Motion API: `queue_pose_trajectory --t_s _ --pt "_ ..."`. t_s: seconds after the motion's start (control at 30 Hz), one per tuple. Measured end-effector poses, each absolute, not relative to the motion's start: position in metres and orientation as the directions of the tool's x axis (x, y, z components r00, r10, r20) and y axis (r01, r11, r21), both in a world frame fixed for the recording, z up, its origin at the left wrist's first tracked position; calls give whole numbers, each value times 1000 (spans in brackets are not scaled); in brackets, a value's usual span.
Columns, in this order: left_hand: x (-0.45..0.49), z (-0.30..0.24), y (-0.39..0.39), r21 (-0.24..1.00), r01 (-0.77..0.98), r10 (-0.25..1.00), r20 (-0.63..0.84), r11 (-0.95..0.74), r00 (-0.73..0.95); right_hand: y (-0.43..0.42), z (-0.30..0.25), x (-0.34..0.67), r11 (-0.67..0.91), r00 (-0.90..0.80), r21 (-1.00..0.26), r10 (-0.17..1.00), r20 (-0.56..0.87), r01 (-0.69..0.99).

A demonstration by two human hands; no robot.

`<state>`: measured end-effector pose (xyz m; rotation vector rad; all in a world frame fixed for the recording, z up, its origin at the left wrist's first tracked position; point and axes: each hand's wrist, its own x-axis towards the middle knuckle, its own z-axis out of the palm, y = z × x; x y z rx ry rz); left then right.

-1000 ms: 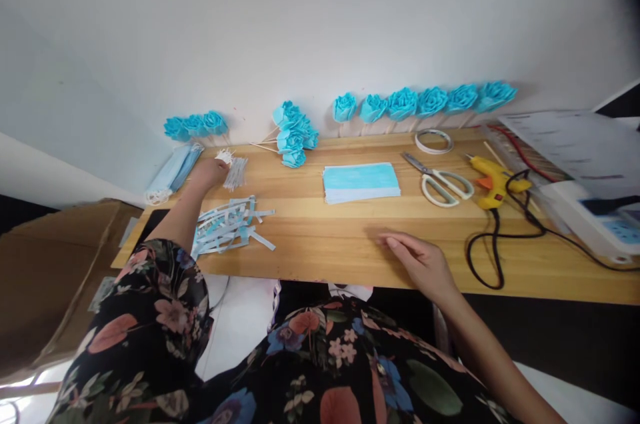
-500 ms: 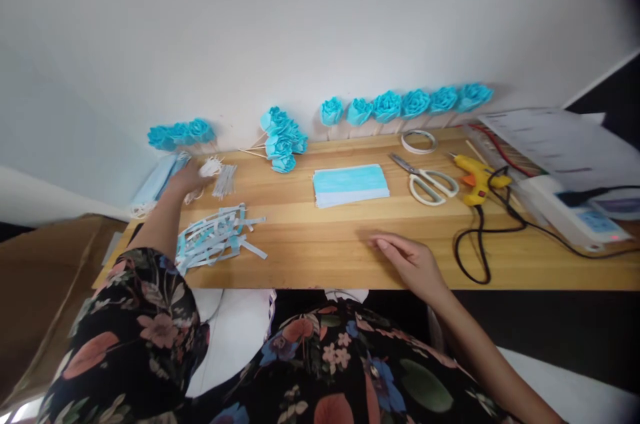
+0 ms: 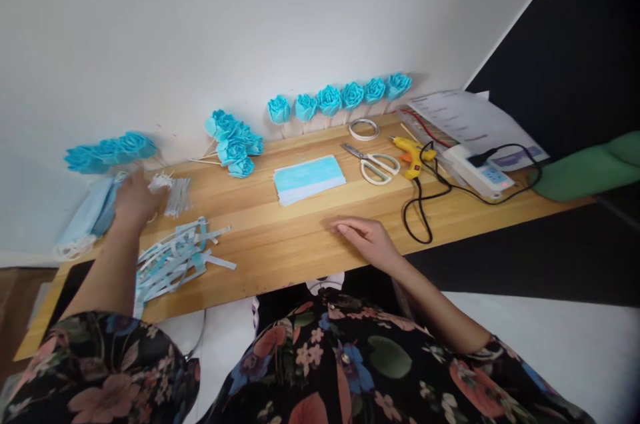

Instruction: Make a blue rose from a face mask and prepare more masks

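My left hand (image 3: 136,201) is at the left of the table, between a stack of blue face masks (image 3: 87,214) and a bundle of white elastic cords (image 3: 161,180). Its fingers are blurred and partly hidden, so whether they grip anything does not show. Short grey-white strips (image 3: 179,197) lie just right of it. Cut blue and white strips (image 3: 175,261) are heaped closer to me. My right hand (image 3: 367,239) hovers or rests near the front edge, loosely extended, with nothing visible in it. Beyond it lies a flat stack of blue-and-white sheets (image 3: 310,179).
Blue flowers on sticks line the wall: a row (image 3: 329,101), a pile (image 3: 234,144) and a left group (image 3: 113,152). Scissors (image 3: 375,167), a tape roll (image 3: 364,129), a yellow glue gun (image 3: 413,154) with looped cable, a power strip (image 3: 483,174) and papers (image 3: 475,121) occupy the right.
The view has turned, shifting the table leftward and revealing a green object at the right. Both hands keep about the same places on the table.
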<state>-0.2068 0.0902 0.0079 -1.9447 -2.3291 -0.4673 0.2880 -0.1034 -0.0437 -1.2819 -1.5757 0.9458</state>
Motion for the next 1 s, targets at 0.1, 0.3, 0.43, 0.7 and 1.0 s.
queue_pose_trajectory --t_s 0.1,0.3,0.43,0.7,1.0 --pt "-152 30 75 338 940 923 350 32 -157 -91 -31 296 201 -64 -887 979 192 415" --pt "-38 36 29 968 53 964 -250 246 94 -15 15 311 81 -3 -485 987 158 871" --pt "-4 19 24 824 -188 845 -516 535 142 34 24 302 -93 90 -167 996 -28 982" --pt "11 -1 46 778 -227 810 -560 586 174 55 -1 277 13 -36 -236 995 -93 972" --pt "32 -30 29 969 -34 970 -244 244 -7 38 -34 290 236 -189 -659 971 143 714"
